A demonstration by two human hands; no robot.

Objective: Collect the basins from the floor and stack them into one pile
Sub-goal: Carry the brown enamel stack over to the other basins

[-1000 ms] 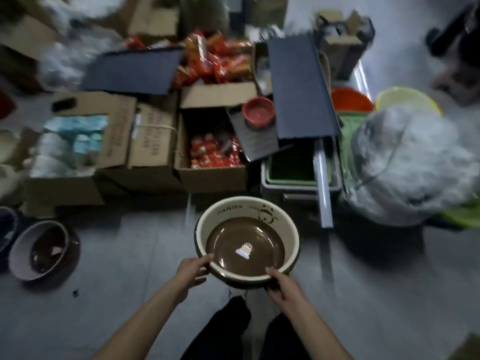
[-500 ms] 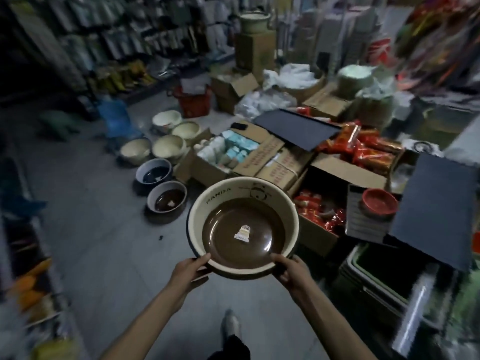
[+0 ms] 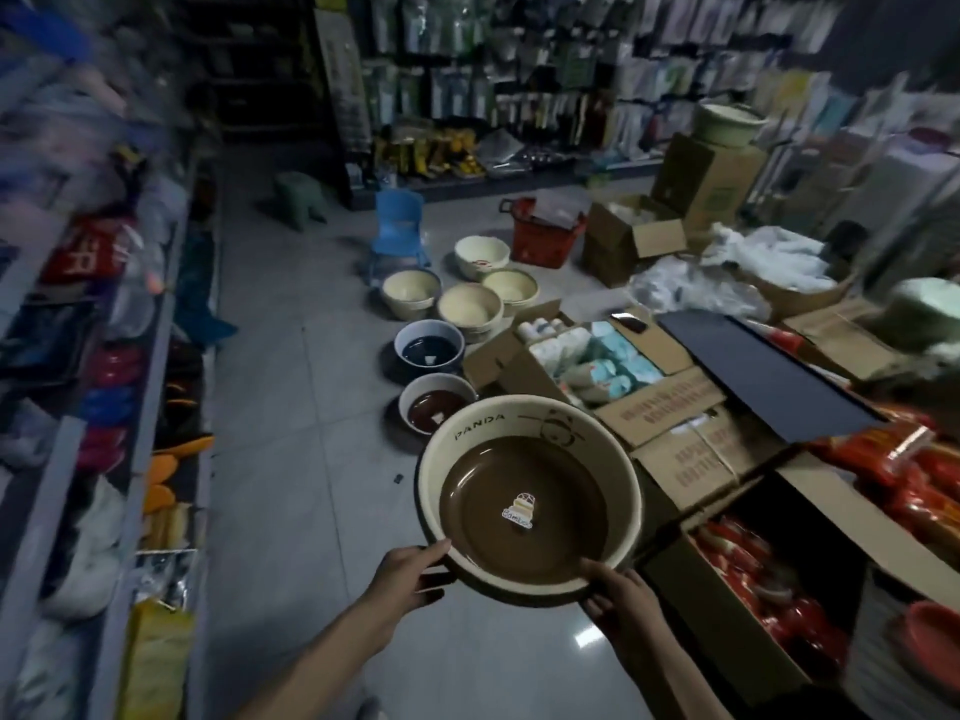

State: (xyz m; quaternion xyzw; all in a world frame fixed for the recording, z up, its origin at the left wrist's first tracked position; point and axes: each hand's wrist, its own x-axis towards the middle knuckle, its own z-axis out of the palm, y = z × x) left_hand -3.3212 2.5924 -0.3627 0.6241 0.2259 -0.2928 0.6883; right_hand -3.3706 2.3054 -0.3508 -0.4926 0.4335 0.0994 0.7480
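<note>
Panda basin (image 3: 524,506) has been swung further left with the view. It is held above the floor (image 3: 291,407), its near rim gripped by left hand (image 3: 402,576) and right hand (image 3: 621,597). Ahead, brown basin (image 3: 434,407), blue basin (image 3: 428,348) and four cream basins (image 3: 470,306) are set on the floor beside boxes (image 3: 670,407).

My basin (image 3: 530,504) is cream with a brown base and PANDA lettering; another's base (image 3: 429,350) is navy; the chair (image 3: 397,226) blue, the basket (image 3: 545,241) red.
</note>
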